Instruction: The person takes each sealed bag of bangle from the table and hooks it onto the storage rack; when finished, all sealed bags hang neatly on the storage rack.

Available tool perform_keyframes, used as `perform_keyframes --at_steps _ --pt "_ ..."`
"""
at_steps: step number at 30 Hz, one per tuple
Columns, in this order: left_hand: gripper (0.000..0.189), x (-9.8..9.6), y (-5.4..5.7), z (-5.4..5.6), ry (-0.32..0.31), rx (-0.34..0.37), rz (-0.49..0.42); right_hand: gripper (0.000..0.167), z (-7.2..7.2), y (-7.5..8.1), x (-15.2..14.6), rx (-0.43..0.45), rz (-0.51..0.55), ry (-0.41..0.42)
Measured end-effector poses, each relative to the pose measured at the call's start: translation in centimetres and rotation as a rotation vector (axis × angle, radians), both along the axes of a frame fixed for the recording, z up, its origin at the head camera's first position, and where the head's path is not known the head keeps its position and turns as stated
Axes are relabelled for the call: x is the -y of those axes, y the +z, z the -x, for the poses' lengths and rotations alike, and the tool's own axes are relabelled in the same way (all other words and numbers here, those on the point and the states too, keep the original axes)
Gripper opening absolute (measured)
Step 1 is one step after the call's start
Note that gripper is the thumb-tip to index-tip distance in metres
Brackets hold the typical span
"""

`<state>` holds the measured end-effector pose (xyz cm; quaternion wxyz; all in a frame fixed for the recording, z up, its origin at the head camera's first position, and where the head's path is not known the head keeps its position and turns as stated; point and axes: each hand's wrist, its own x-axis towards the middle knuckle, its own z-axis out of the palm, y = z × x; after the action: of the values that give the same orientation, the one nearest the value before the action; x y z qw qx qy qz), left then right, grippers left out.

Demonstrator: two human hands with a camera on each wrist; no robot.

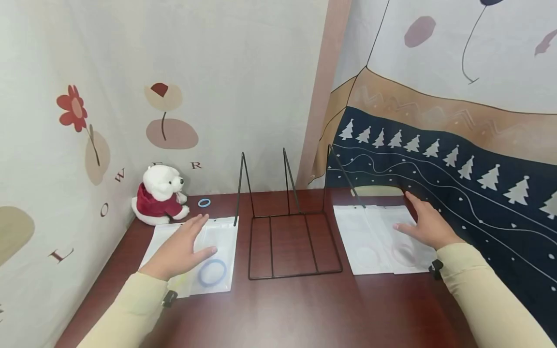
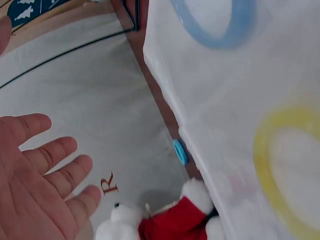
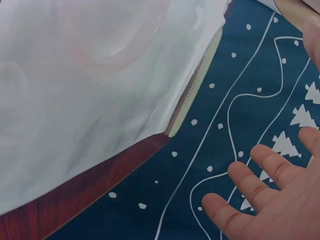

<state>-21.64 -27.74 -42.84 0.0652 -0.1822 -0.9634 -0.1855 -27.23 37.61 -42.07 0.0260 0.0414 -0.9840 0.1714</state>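
My left hand (image 1: pixel 183 246) hovers over white zip bags (image 1: pixel 226 232) at the left, fingers spread and thumb out. A blue ring (image 1: pixel 212 261) shows through one of those bags, and a yellow ring (image 2: pixel 262 155) appears through another in the left wrist view. On the other side, my right hand (image 1: pixel 426 224) is held above a second pair of white bags (image 1: pixel 370 232), its fingers straight and apart. A faint pink ring (image 3: pixel 150 40) shows through the plastic there. Neither hand holds anything. Between the bags stands a black wire rack (image 1: pixel 296 276) with upright prongs.
A white plush bear (image 1: pixel 161 183) in a red outfit sits at the back left, with a small light-blue ring (image 1: pixel 204 203) beside it. A pale comb (image 1: pixel 378 191) lies at the back right by the dark printed cloth (image 1: pixel 435 169). Everything rests on a reddish-brown table (image 1: pixel 296 309).
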Motion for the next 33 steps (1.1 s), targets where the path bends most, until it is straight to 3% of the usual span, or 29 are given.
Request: perform_keyframes --at_steps 8,20,26,33 --pt "0.086 -1.9 -1.3 0.3 -0.065 -0.005 -0.059 0.12 0.4 -0.5 -0.5 0.005 0.072 -0.016" --pt "0.088 -5.2 -2.9 0.8 -0.12 0.039 -0.146 0.102 1.2 -1.9 -1.0 0.042 0.132 -0.05" --pt "0.091 -6.9 -3.7 1.1 -0.134 0.128 -0.222 0.094 1.5 -2.3 -1.2 0.031 0.127 -0.034" --pt "0.091 -8.3 -4.3 1.2 -0.148 0.236 -0.294 0.095 1.7 -2.2 -1.4 0.058 0.137 -0.053"
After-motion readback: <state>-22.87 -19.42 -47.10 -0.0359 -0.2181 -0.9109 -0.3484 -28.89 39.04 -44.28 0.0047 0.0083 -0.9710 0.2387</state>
